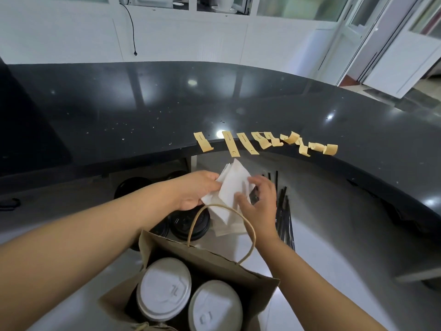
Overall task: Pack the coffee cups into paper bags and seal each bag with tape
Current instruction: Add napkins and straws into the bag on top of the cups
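Note:
An open brown paper bag (pixel 210 263) with a twisted handle stands at the bottom centre. Two coffee cups with white lids (pixel 164 287) (pixel 214 309) sit inside it. Above the bag, my left hand (pixel 195 189) grips a bundle of white paper napkins (pixel 231 187) from the left. My right hand (pixel 260 201) holds the same napkins from the right, thumb and fingers curled on them. Several tan tape strips (pixel 262 143) hang from the near edge of the black counter (pixel 167 103).
Black cup lids (pixel 188 223) and cups stand on the lower grey surface behind the bag. Black wrapped straws (pixel 284 211) lie to the right of my right hand. White cabinets and a dangling black cable (pixel 132 27) line the far wall.

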Motion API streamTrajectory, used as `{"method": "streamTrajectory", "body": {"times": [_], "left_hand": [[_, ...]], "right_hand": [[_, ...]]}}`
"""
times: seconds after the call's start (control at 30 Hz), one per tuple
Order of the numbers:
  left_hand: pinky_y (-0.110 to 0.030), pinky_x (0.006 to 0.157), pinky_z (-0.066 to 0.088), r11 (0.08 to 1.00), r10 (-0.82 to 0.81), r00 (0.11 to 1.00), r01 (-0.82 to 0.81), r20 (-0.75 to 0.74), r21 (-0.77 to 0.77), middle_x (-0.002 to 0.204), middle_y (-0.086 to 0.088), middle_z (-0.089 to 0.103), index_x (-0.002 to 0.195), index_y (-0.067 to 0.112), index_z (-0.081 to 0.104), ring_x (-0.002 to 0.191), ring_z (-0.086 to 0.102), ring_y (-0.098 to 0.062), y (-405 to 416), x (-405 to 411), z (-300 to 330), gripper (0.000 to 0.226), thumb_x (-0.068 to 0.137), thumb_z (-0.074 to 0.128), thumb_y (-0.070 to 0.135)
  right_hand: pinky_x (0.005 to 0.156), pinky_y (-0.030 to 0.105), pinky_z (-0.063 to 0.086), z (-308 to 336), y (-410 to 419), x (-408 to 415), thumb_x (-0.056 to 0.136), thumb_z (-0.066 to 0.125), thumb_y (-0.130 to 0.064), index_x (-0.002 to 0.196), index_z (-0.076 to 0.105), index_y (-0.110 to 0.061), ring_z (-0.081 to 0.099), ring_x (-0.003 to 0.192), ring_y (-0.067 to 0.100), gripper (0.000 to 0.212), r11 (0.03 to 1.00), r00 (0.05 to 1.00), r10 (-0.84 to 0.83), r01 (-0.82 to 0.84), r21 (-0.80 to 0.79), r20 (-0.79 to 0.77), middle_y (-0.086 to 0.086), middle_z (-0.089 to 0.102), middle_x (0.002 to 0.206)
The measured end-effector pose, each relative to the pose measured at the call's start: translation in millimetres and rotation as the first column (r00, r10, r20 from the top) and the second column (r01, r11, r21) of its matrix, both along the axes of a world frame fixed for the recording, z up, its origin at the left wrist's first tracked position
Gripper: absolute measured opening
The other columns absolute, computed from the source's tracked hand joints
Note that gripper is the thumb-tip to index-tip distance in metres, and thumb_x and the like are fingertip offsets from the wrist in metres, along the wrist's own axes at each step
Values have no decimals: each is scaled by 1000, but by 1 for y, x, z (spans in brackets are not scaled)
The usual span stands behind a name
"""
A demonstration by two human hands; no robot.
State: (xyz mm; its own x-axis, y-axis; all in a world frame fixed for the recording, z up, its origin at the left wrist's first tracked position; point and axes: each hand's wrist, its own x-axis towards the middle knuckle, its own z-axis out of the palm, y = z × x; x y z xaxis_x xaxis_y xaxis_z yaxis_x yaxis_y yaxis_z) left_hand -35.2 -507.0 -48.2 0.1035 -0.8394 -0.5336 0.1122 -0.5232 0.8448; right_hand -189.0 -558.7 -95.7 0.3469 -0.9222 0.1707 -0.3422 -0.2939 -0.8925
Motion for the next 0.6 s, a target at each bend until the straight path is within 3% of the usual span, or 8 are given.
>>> {"method": "streamTrajectory", "body": {"times": [0.1,0.2,0.27,0.37,0.43,0.53,0.6], "left_hand": [[-44,99,47,999,-29,999,29,-34,-14,110,-14,69,115,3,61,107,63,-31,0,1,-1,30,88,65,17],[-45,98,48,1000,-29,998,29,-57,-10,111,-13,69,117,5,61,106,64,-29,1,3,-2,32,88,65,18],[-43,95,50,1000,-12,998,12,-65,-7,109,-13,69,115,6,61,104,65,-29,2,4,-2,29,88,64,16],[-39,88,54,1000,1,995,-3,-96,-12,104,-13,71,111,4,62,98,67,-29,6,6,-4,26,88,64,15],[-38,84,54,999,45,992,-46,-117,-6,102,-12,70,107,6,63,96,66,-28,8,8,-4,18,92,58,13],[-41,91,51,989,147,979,-146,-140,14,112,-16,65,108,7,61,108,61,-32,11,11,-6,18,97,46,9],[-41,90,51,984,180,972,-179,-153,17,114,-16,65,112,6,59,110,60,-32,13,12,-6,20,98,45,9]], "right_hand": [[101,34,42,11,-2,0,84,72,-22,138,39,-14,46,118,13,64,894,990,-120,73,443,80,-5,44,130],[91,45,53,13,-5,1,87,69,-19,116,56,-6,65,96,25,35,633,932,-240,-62,772,271,10,67,110],[87,46,53,13,-6,0,86,69,-14,91,58,-7,65,86,27,14,562,914,-297,-65,824,275,13,69,98],[82,43,52,13,-9,-1,86,68,-11,74,51,-12,61,80,26,20,568,898,-341,-39,822,278,12,67,90],[83,43,51,13,-11,-4,87,67,-15,72,53,-14,61,81,27,20,577,886,-371,-16,816,279,11,66,89],[88,48,53,11,-14,-11,91,62,-20,80,61,-14,66,87,29,12,591,865,-427,47,805,263,9,70,91],[77,43,56,11,-18,-17,95,57,-20,84,60,-17,65,82,26,12,556,829,-501,87,826,250,7,69,92]]}}
